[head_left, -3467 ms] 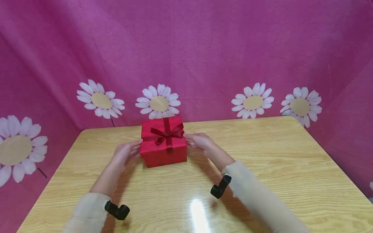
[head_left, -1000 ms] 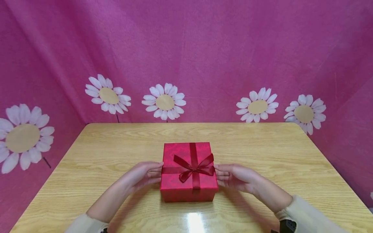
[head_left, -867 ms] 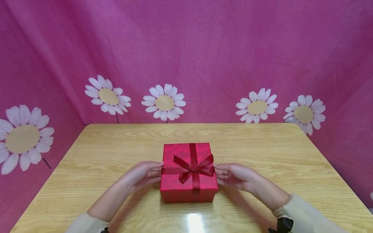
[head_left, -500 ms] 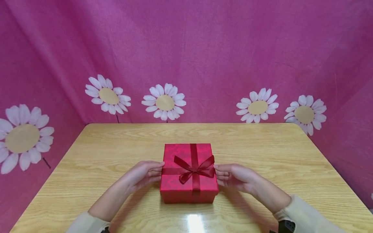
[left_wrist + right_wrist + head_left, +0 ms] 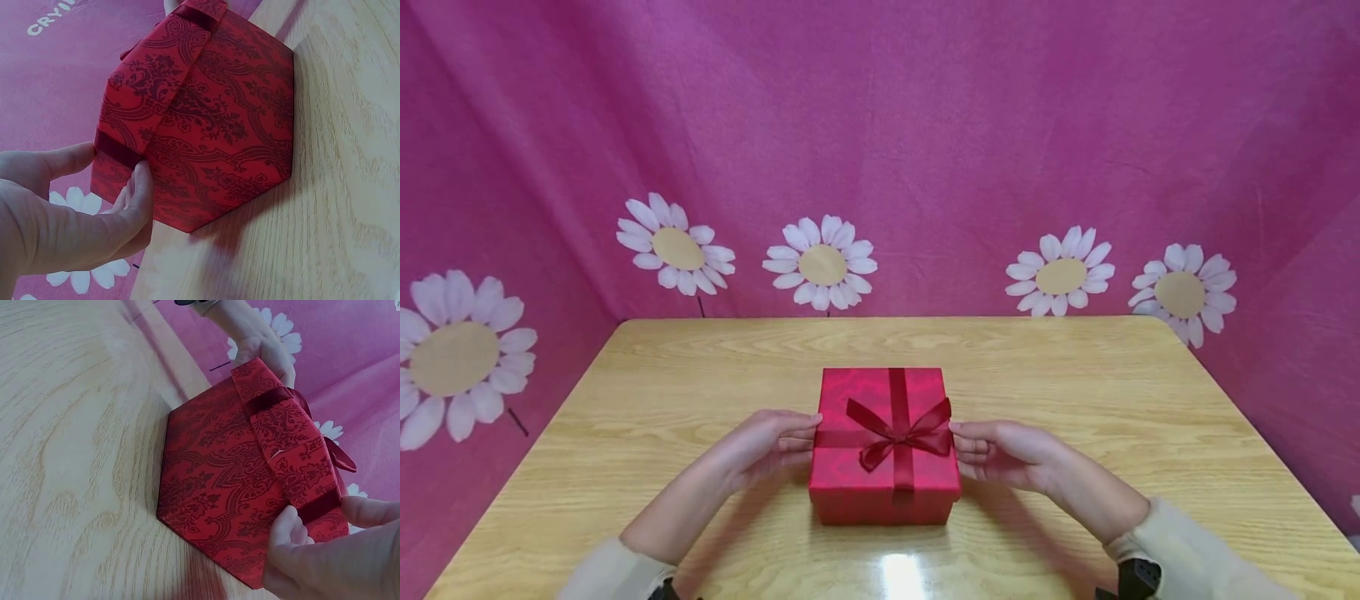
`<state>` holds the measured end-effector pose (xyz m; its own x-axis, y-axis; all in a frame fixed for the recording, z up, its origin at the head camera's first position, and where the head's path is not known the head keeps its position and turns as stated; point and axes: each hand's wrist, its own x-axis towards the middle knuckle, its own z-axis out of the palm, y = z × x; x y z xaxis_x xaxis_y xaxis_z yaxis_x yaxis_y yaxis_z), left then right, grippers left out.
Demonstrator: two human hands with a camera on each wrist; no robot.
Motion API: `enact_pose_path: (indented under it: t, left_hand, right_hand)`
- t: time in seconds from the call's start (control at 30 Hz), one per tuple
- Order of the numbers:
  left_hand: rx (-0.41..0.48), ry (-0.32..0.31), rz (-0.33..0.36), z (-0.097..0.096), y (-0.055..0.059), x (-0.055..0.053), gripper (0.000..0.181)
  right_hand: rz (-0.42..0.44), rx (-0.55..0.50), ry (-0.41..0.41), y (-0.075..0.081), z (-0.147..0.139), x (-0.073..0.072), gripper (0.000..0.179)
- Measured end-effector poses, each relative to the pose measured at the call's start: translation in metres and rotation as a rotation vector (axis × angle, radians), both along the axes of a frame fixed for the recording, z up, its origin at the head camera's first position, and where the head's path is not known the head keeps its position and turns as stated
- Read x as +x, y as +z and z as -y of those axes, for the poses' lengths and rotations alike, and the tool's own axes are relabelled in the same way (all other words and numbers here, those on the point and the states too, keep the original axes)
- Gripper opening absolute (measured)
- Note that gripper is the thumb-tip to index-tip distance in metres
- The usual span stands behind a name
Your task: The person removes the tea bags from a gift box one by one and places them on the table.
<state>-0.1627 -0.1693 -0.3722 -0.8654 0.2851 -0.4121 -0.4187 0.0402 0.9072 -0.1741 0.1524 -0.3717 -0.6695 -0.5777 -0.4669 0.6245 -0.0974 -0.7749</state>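
A red gift box sits on the wooden table, its lid on. Dark red ribbon runs across the lid and ends in a bow. My left hand holds the lid's left side, thumb at the upper edge and fingertips at the lid's lower rim, as the left wrist view shows. On the opposite side my right hand grips the lid the same way, with fingers bent under the ribbon band. Dark damask patterning covers the box side. The inside of the box is hidden.
The pale wooden table stretches around the box to both sides and behind. A magenta cloth with white daisies hangs along the back and sides. Light glares on the table in front of the box.
From 3.5 s ago, both hands have brought the box from the back left to the front middle and squared it up. Over the last second box and hands have hardly moved.
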Motion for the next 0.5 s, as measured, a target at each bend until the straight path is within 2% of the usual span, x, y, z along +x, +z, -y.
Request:
enact_pose_path:
  t: [0.3,0.5]
  left_hand:
    - [-0.043,0.013,0.001,-0.001,0.004,0.0,0.045]
    - [-0.07,0.014,-0.011,-0.001,0.011,-0.001,0.046]
  right_hand:
    - [-0.007,-0.023,0.022,0.003,0.0,-0.003,0.025]
    - [-0.011,-0.008,0.017,0.009,0.0,-0.004,0.023]
